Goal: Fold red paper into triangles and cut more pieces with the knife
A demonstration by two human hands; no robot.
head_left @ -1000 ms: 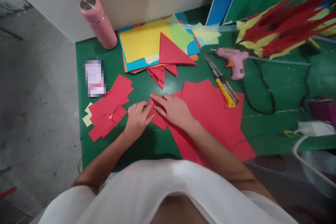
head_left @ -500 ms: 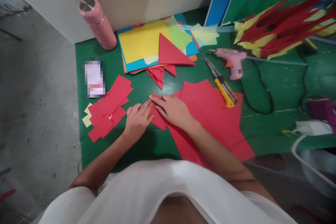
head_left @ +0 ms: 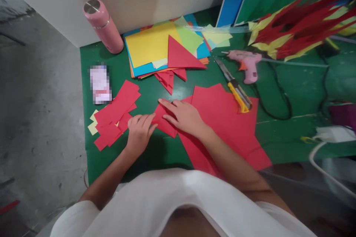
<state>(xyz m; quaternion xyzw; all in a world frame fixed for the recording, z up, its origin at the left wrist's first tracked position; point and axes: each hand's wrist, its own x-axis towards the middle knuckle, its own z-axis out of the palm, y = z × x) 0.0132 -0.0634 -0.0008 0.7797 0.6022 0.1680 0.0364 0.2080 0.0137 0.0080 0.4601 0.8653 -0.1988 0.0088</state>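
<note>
My right hand lies flat, fingers stretched, pressing a small folded red paper piece onto the green table. My left hand rests beside it with fingers extended, fingertips touching the piece's left edge. The piece sits at the left corner of a stack of large red sheets. A pile of cut red strips lies just left of my left hand.
A yellow utility knife lies on the red sheets. Behind are a pink glue gun, a stack of coloured paper with red triangles, a pink bottle and a phone. Red-yellow paper spikes fill the right.
My left hand slid a little down and left along the folded piece's edge. My right hand stayed pressed on the paper.
</note>
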